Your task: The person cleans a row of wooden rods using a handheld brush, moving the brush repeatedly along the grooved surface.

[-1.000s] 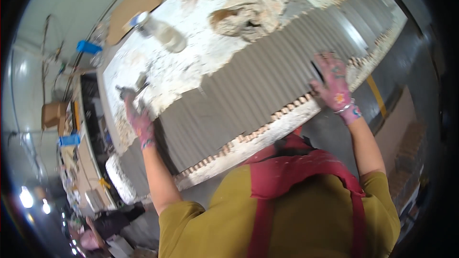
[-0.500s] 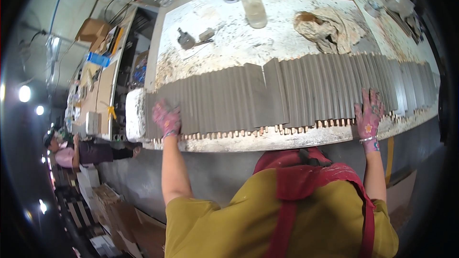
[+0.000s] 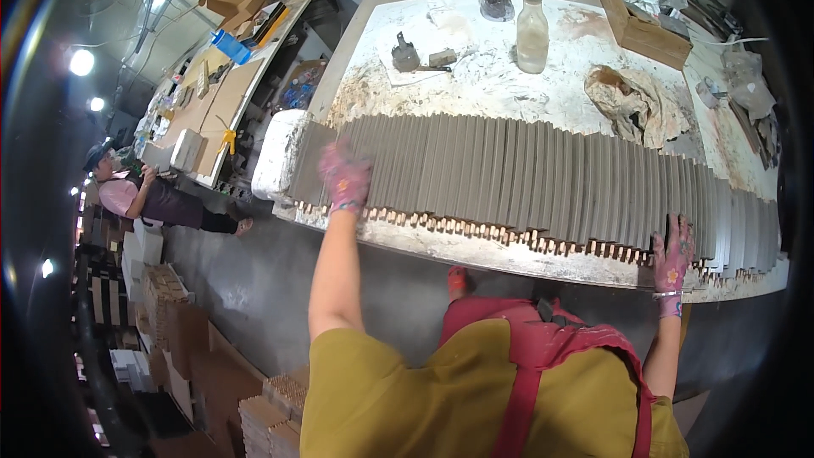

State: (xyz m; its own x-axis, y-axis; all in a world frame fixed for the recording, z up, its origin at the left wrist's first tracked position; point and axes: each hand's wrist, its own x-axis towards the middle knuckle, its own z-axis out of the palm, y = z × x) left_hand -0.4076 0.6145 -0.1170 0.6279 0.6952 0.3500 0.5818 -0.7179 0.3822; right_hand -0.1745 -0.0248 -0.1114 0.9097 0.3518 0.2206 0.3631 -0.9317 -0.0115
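A long row of thin grey strips (image 3: 475, 174) leans across the near part of the worktable, packed side by side, with copper-coloured ends poking out along the front. My left hand (image 3: 345, 176), in a pink patterned glove, lies over the strips near the row's left end. Its fingers look spread, though motion blurs them. Toward the right end, my right hand (image 3: 674, 254), gloved alike, rests on the strips with fingers stretched out. Neither hand grips anything that I can see. Beside the leftmost strips stands a white block (image 3: 278, 153).
Behind the row, the stained white worktable (image 3: 475, 89) bears a bottle (image 3: 532, 34), a small jar (image 3: 495, 2), a dark small tool (image 3: 404, 55), a crumpled cloth (image 3: 653, 119) and a cardboard box (image 3: 640, 30). A person (image 3: 140, 191) stands at left beside another bench (image 3: 216, 110).
The view has shifted, so the table sits further right and lower. A notch in the middle of the row has closed up. My left hand has slid right; the right hand stays near the right end.
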